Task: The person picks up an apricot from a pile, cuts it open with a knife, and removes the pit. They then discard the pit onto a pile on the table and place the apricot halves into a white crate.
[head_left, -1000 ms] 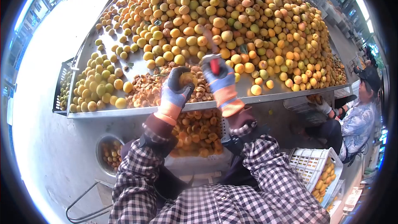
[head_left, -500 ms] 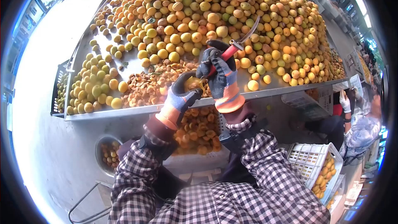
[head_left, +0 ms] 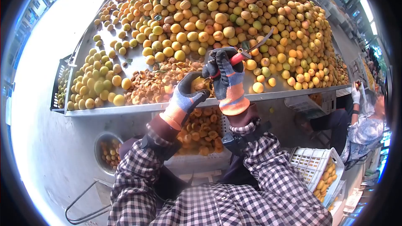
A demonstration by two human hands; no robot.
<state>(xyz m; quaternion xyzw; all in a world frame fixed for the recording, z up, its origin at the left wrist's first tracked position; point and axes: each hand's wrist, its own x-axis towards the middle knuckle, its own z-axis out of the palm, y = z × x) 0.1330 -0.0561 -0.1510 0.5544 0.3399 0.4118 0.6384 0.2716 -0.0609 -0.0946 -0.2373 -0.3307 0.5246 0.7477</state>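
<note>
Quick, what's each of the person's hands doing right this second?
Left hand: closed around what looks like a cut-open apricot.
Right hand: closed on a red-handled knife, blade pointing up and away.

"What colours did you get from so far off?"
"I saw black, blue and orange on the left glove (head_left: 181,104) and the right glove (head_left: 230,84); the knife handle (head_left: 237,58) showed red; the sleeves (head_left: 268,155) carried black-and-white checks."
"And the fruit (head_left: 228,32)?"
"I caught yellow, orange and some green; one crate (head_left: 55,87) was black, another crate (head_left: 307,159) white."
</note>
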